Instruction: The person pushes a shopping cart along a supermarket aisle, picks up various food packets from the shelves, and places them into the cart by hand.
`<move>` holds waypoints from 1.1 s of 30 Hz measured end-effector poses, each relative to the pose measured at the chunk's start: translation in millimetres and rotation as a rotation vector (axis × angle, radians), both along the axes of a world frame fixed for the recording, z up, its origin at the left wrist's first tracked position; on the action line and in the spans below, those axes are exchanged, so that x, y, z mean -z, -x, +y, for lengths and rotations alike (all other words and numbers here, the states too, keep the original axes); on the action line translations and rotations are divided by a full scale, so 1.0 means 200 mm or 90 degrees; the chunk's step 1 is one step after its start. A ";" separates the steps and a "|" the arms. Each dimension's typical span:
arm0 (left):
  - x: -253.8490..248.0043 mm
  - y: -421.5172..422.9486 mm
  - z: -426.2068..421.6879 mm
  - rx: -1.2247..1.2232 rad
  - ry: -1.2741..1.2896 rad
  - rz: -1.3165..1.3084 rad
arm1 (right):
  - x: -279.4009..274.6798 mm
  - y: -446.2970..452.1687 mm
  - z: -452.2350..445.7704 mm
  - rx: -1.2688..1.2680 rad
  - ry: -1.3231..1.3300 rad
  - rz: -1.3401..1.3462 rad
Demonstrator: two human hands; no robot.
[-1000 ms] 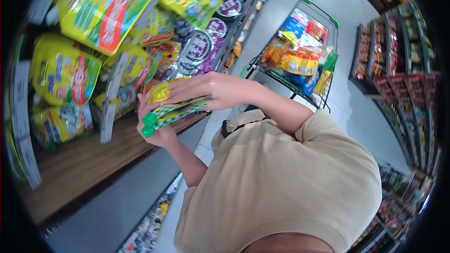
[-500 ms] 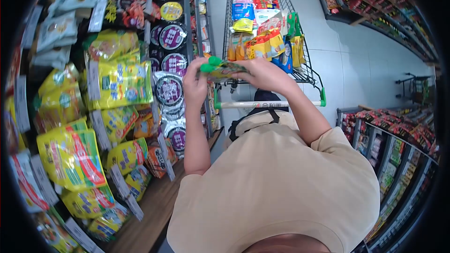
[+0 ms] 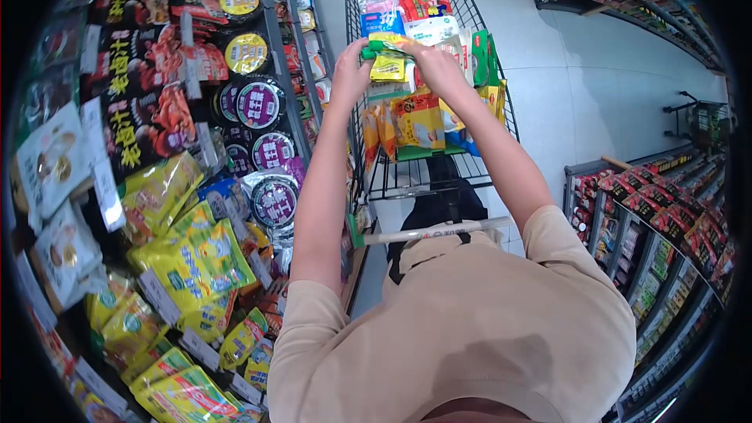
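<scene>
My left hand (image 3: 352,72) and my right hand (image 3: 440,70) are both closed on a green and yellow packet (image 3: 389,41), one at each end. It is seen nearly edge-on, so its print cannot be read. Both arms stretch forward over the shopping cart (image 3: 354,110), a black wire one with green corners. Under and around my hands, the cart holds a red bag (image 3: 424,1), a blue packet (image 3: 382,24), a small yellow packet (image 3: 387,69), an orange-yellow bag (image 3: 419,120) and green packets (image 3: 480,58).
On my left, a shelf carries yellow pouches (image 3: 196,262), black tubs with purple labels (image 3: 260,104) and white bags (image 3: 53,158), with price tags along it. The cart's handle (image 3: 435,231) is close to my waist. More shelves (image 3: 658,227) and another cart (image 3: 699,121) stand at right.
Both hands have moved forward with the packet, from near the cart's handle end to above the goods in it. My view has shifted along the left shelf.
</scene>
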State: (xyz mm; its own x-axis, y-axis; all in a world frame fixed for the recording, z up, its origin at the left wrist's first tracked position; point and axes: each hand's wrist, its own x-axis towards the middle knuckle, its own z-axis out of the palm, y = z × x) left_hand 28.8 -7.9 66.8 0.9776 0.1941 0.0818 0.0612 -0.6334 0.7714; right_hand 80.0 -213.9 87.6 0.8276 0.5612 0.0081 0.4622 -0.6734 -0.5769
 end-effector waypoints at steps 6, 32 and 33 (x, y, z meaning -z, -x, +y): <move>0.53 -0.25 0.12 -0.074 0.121 0.155 | 0.76 -0.28 0.24 -0.017 -0.065 -0.035; 0.26 0.53 0.07 -0.251 0.300 0.072 | 0.92 -0.04 0.35 -0.043 0.020 0.046; 0.29 0.67 0.09 -0.253 0.228 0.100 | 0.83 0.01 0.28 -0.023 -0.005 0.018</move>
State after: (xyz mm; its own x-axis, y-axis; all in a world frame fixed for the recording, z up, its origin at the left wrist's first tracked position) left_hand -104.2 10.6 8.1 0.8188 0.5391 -0.1976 0.3734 -0.2387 0.8964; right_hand 78.6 -157.6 -78.1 0.8064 0.5912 -0.0109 0.4699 -0.6520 -0.5951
